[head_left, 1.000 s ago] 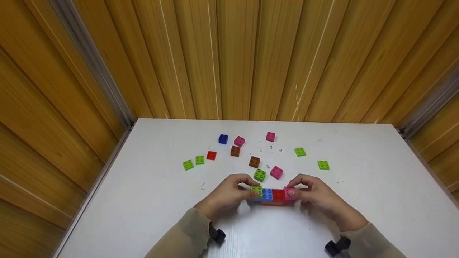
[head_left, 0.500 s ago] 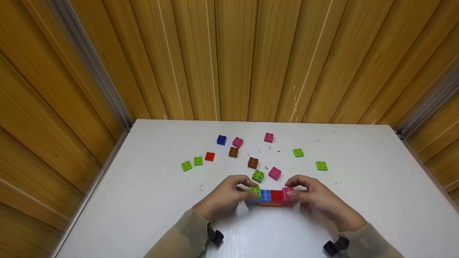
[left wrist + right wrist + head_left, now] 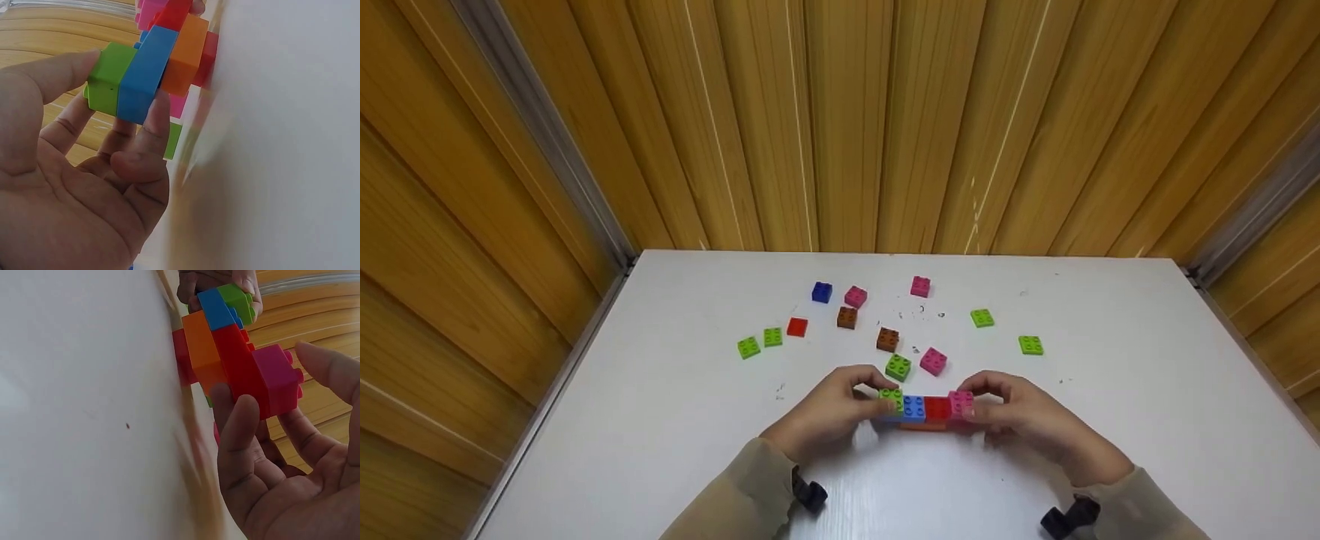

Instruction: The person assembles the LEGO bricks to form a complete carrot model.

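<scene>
Both hands hold one built piece of toy building blocks just over the table. A red block (image 3: 181,354) is at its bottom, with an orange block (image 3: 185,53) above. A blue block (image 3: 147,73) and a red block (image 3: 239,363) sit side by side on the orange one. A green block (image 3: 109,79) tops the left end, a pink block (image 3: 275,379) the right end. My left hand (image 3: 831,411) pinches the green and blue end between thumb and fingers. My right hand (image 3: 1027,416) has its fingers curled about the pink and red end, the thumb close by the pink studs.
Loose blocks lie beyond the hands on the white table (image 3: 660,420): a green block (image 3: 898,367), a pink block (image 3: 934,361), a brown block (image 3: 887,339), a blue block (image 3: 822,292) and a flat red block (image 3: 797,327). Flat green blocks lie left and right. A wood-patterned wall (image 3: 840,127) stands behind.
My right thumb has slid back off the top of the pink block, baring more of its studs. The left hand keeps its grip; the view has shifted slightly.
</scene>
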`<state>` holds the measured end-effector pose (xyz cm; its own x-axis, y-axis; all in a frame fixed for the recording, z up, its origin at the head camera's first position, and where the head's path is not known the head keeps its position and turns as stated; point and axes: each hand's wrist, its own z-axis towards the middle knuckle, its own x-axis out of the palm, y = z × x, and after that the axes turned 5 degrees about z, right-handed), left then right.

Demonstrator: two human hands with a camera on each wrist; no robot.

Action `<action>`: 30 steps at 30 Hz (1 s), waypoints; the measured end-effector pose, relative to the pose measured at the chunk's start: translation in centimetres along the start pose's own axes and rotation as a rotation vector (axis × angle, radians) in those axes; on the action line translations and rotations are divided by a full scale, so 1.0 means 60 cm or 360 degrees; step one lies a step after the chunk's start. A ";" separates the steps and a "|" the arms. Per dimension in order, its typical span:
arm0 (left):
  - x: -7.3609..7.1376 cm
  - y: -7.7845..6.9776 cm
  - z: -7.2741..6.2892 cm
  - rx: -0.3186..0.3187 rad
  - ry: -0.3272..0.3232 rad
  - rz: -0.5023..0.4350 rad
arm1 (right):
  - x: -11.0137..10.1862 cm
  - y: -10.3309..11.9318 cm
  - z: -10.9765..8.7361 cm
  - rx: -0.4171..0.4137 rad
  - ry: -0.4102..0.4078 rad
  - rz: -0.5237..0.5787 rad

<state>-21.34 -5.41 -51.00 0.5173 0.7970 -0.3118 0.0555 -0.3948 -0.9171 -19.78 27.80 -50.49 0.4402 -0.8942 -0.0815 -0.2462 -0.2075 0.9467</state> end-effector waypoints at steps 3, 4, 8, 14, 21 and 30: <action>0.001 0.003 0.001 0.0017 0.0008 -0.0003 | 0.001 -0.002 -0.001 -0.0016 -0.0014 0.0023; 0.001 0.003 0.001 0.0025 0.0013 -0.0007 | 0.001 -0.003 -0.001 -0.0020 -0.0022 0.0028; -0.001 0.008 0.004 0.0034 0.0034 -0.0007 | 0.002 -0.004 0.001 -0.0026 -0.0041 0.0043; -0.003 0.004 0.006 0.0040 0.0033 0.0057 | 0.005 -0.007 0.001 -0.0050 -0.0028 0.0075; -0.006 -0.028 0.020 -0.0033 -0.0167 0.0203 | 0.005 -0.006 0.000 -0.0040 -0.0016 0.0075; -0.005 -0.054 0.073 -0.0205 -0.0383 0.0280 | 0.006 -0.002 0.001 -0.0042 -0.0051 0.0045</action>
<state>-25.41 -2.40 -49.03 0.3128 0.7904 -0.5268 0.0987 -0.5786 -0.8096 -19.62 27.49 -50.66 0.4056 -0.9118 -0.0642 -0.2352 -0.1720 0.9566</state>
